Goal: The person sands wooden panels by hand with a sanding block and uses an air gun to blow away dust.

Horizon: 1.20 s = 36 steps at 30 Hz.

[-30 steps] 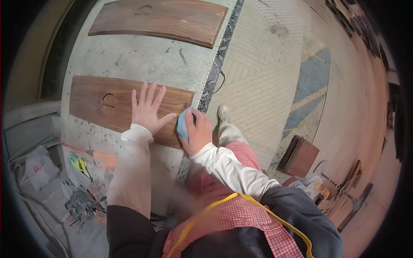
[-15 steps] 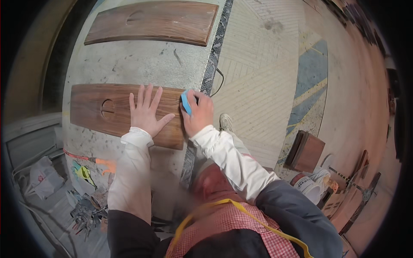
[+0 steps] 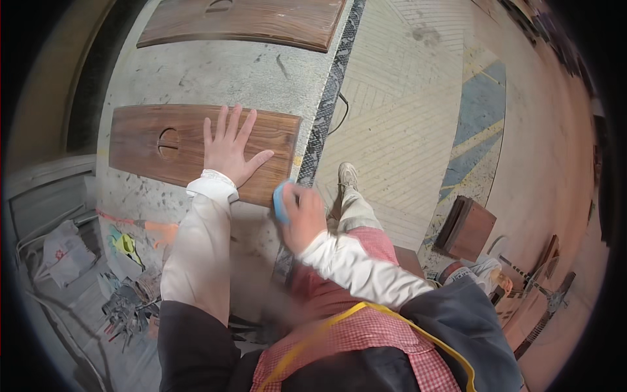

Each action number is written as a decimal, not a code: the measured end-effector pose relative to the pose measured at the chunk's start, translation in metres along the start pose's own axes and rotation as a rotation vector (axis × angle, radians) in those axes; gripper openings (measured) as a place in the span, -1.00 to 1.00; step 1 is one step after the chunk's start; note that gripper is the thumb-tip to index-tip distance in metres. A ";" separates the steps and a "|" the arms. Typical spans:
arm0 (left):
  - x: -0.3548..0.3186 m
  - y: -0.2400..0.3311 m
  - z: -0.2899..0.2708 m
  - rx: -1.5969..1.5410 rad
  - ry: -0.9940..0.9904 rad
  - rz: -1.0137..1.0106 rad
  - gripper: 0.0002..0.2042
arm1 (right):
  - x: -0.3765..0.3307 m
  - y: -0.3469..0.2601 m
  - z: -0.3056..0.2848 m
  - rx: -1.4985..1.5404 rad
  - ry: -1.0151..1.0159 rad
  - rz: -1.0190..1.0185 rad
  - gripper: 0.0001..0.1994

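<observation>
My left hand (image 3: 234,153) lies flat with fingers spread on a dark brown wooden panel (image 3: 138,144). A round carved recess (image 3: 168,143) with a bar across it shows left of that hand. In my right hand (image 3: 304,222) is a blue sanding block (image 3: 280,202), gripped between thumb and fingers. It is at the near right corner of the panel, by the short end; whether it touches the wood there I cannot tell. The right hand is slightly smeared by motion.
A second wooden panel (image 3: 268,25) lies farther up the pale worktable (image 3: 196,73). Along the table's right edge runs a dark patterned strip (image 3: 330,85), with a black cable (image 3: 343,116) beside it. Stacked boards (image 3: 469,227) stand on the floor at right; tools (image 3: 124,307) lie at lower left.
My right hand has moved nearer to me with the sanding block, from the panel's right end to its near corner. The view has shifted; my left hand stays flat on the panel.
</observation>
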<state>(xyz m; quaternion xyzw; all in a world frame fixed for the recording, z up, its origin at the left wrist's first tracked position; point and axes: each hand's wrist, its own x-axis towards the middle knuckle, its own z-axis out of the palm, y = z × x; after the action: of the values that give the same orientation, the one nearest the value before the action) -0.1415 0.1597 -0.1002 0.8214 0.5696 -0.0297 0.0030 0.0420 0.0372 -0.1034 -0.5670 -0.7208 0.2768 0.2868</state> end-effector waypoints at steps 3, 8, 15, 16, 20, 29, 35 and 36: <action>0.000 0.001 -0.003 0.014 0.007 -0.006 -0.20 | -0.006 -0.001 0.004 -0.043 -0.007 -0.002 -0.37; 0.002 0.003 -0.001 -0.009 0.049 0.002 -0.27 | 0.032 0.005 0.003 -0.092 0.100 0.045 -0.39; -0.001 -0.002 0.004 0.016 0.004 -0.024 -0.36 | 0.026 0.007 0.013 -0.057 0.110 0.028 -0.38; 0.004 0.000 0.005 0.010 0.014 -0.015 -0.37 | 0.054 0.013 0.002 -0.053 0.114 0.088 -0.45; 0.004 0.003 0.002 -0.004 0.011 -0.011 -0.37 | 0.094 0.027 0.002 -0.042 0.218 0.127 -0.50; 0.001 -0.001 0.003 0.017 0.047 -0.010 -0.40 | 0.091 0.022 -0.005 -0.034 0.222 0.110 -0.67; 0.002 0.001 0.008 0.044 0.021 -0.019 -0.40 | 0.013 0.012 0.002 -0.111 -0.057 -0.004 -0.33; 0.001 0.000 0.008 0.045 0.024 -0.023 -0.40 | -0.011 0.002 0.002 -0.126 -0.092 -0.020 -0.33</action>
<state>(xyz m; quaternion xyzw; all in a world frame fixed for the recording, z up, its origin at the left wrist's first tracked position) -0.1413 0.1598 -0.1080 0.8149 0.5783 -0.0328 -0.0225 0.0440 0.0266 -0.1067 -0.5633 -0.7549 0.2536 0.2200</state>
